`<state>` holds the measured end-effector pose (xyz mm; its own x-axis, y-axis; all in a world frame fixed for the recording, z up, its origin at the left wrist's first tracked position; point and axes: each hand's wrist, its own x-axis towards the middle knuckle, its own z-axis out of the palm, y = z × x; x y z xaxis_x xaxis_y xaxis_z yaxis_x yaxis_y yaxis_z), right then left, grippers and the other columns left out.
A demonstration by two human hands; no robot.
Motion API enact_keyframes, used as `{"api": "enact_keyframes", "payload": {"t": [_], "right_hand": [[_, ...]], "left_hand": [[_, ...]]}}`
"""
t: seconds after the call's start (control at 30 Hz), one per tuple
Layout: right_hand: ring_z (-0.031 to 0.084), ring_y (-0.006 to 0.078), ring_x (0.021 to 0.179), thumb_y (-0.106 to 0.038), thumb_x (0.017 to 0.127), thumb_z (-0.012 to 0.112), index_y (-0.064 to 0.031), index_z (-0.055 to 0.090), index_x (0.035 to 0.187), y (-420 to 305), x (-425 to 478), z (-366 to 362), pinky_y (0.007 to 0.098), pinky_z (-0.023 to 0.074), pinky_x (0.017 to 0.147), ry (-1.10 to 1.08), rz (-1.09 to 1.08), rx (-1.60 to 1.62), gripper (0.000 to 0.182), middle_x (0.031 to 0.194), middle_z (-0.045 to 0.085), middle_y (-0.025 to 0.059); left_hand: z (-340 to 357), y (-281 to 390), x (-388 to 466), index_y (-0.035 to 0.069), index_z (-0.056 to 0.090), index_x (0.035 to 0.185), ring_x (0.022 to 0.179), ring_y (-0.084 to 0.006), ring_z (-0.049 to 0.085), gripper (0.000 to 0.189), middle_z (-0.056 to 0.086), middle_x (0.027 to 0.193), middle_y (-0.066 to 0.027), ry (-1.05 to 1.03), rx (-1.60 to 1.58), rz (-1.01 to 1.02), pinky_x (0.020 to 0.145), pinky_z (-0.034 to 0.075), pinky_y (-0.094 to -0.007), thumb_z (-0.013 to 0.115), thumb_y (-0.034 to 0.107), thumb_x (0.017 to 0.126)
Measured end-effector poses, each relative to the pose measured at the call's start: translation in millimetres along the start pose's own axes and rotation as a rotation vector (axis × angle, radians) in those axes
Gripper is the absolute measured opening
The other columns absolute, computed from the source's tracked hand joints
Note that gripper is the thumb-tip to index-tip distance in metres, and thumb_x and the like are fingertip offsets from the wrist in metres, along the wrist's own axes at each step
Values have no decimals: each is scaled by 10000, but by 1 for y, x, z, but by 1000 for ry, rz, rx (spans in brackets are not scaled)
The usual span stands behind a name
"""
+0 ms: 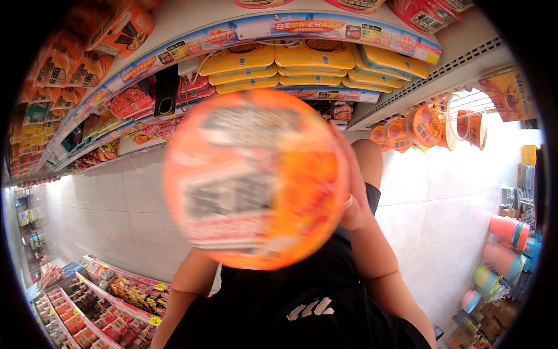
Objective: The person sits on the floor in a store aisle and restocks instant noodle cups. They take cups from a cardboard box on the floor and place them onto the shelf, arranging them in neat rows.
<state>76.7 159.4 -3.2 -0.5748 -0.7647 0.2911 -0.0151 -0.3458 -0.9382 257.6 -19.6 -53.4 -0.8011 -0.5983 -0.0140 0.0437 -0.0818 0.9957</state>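
A round orange instant noodle bowl (pixel 257 179) is held up close before my chest, its printed lid facing me and blurred. My right hand (pixel 352 192) grips the bowl's right side, fingers along the wall and a ring on one finger. The left forearm (pixel 194 270) runs up behind the lower left of the bowl, which hides my left hand. Beyond the bowl, yellow packs (pixel 314 65) are stacked on a shelf. A dark phone-like object (pixel 166 94) stands at the shelf front, left of these packs.
A shelf edge with a printed strip (pixel 244 30) curves across the top. Orange noodle tubs (pixel 425 126) sit at the right near a wire rack. Snack shelves (pixel 113 301) fill the lower left, and stacked plastic buckets (pixel 508 257) line the right. Pale floor tiles (pixel 113 218) lie below.
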Motion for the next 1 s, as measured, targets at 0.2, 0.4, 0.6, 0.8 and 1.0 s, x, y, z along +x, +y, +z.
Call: {"api": "enact_keyframes", "payload": {"t": [0.2, 0.4, 0.6, 0.8, 1.0], "right_hand": [[487, 292, 1288, -463, 1007, 428, 47, 463, 1356, 36, -65, -15, 402, 428, 1054, 287, 485, 349, 619, 1396, 477, 203], [528, 309, 1240, -461, 1034, 369, -20, 468, 1333, 55, -90, -28, 466, 466, 1048, 622, 534, 723, 542, 1385, 460, 175], [506, 366, 1285, -640, 981, 328, -86, 317, 1498, 4, -51, -1, 512, 451, 1058, 456, 965, 1053, 758, 1450, 447, 203], [526, 378, 1266, -664, 972, 331, -102, 340, 1492, 47, -32, -19, 539, 468, 1031, 410, 1039, 984, 766, 1452, 451, 202], [591, 344, 1180, -556, 1005, 379, -48, 407, 1435, 120, 2, -32, 488, 510, 994, 378, 1013, 855, 666, 1350, 550, 196]], "left_hand": [[42, -38, -20, 36, 388, 1375, 1285, -397, 366, 796, 328, 1416, -194, -368, -129, -275, 1031, 405, -467, 826, 145, 719], [54, -29, -9, 55, 357, 1439, 1416, -471, 261, 891, 238, 1530, -222, -518, 166, 161, 1123, 347, -520, 850, 226, 717], [44, -44, 27, 137, 422, 1372, 1391, -514, 294, 882, 363, 1469, -234, -529, 455, 749, 1111, 286, -654, 884, 216, 625], [26, -59, 79, 158, 474, 1333, 1363, -478, 360, 722, 406, 1452, -193, -655, 662, 872, 1108, 314, -636, 798, 158, 687], [3, -80, 99, 177, 481, 1357, 1433, -322, 319, 574, 374, 1519, -112, -566, 1094, 853, 1146, 293, -505, 678, 168, 818]]}}
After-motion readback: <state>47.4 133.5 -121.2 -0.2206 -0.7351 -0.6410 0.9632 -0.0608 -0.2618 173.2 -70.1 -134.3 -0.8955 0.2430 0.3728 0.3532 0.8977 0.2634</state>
